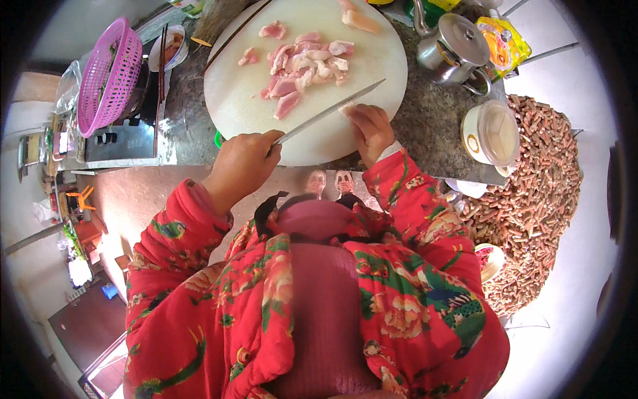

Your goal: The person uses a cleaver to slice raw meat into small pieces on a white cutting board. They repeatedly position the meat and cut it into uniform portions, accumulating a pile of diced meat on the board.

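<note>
My left hand (244, 167) grips the handle of a long kitchen knife (331, 110). Its blade slants up to the right above a round white cutting board (239, 109). On the other side of the blade, the fingers of my right hand (371, 132) pinch a small pale piece of meat (346, 108), mostly covered by the fingertips. A pile of cut raw pink meat (304, 65) lies on the board beyond the knife, with loose bits to its left. Larger uncut pieces of pale meat (360, 22) rest near the board's far right edge.
Right of the board stand a metal kettle (451, 47) and a lidded plastic tub (491, 132). A pink colander (109, 77), a bowl (174, 47) and chopsticks (162, 65) are at the left. A dark stick (234, 35) crosses the board's far left rim. Corncobs (538, 199) are heaped on the floor.
</note>
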